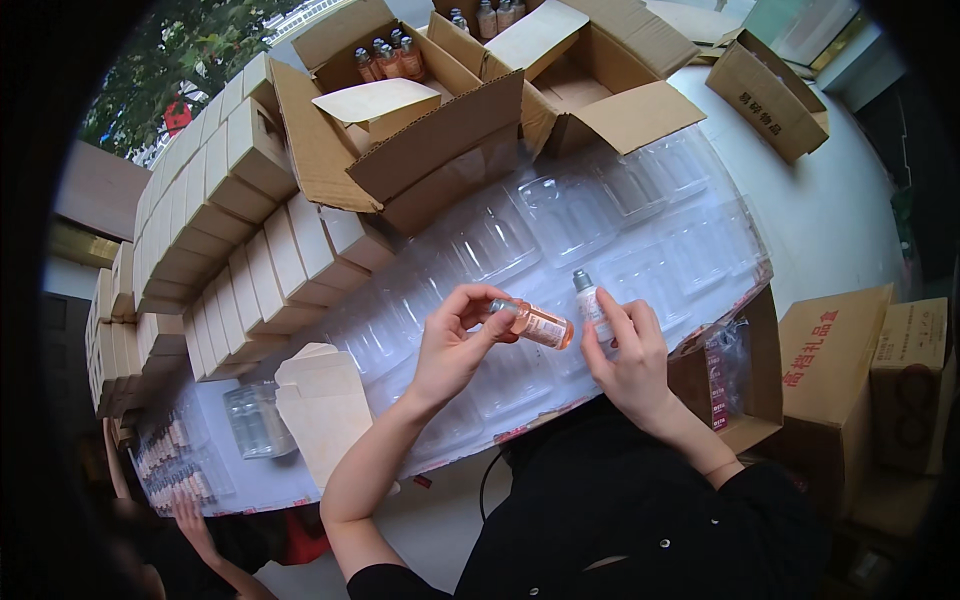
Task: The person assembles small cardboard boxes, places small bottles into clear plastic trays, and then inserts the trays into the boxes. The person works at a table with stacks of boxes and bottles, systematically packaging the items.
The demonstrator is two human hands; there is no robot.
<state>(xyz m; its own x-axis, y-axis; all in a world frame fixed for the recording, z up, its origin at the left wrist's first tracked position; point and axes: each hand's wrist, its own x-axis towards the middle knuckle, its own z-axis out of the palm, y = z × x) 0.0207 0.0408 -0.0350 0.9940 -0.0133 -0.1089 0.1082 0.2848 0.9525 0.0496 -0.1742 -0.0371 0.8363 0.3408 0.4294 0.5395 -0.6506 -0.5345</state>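
Observation:
My left hand (460,340) grips a small bottle of orange liquid (543,328) by its silver-capped end, tilted sideways. Just to its right, my right hand (630,360) has its fingers on a white bottle (585,296) with a grey cap, held more upright. Both bottles are above clear plastic trays (565,215) laid in rows over a white tabletop (215,410). A flat cream card piece (325,410) lies left of my left forearm.
Cream boxes (240,150) are stacked at the left; open cartons (420,165) holding bottles stand behind. More cartons (820,380) are at the right. At lower left, another person's hand (190,515) is by small bottles (175,465). A stack of trays (255,418) sits nearby.

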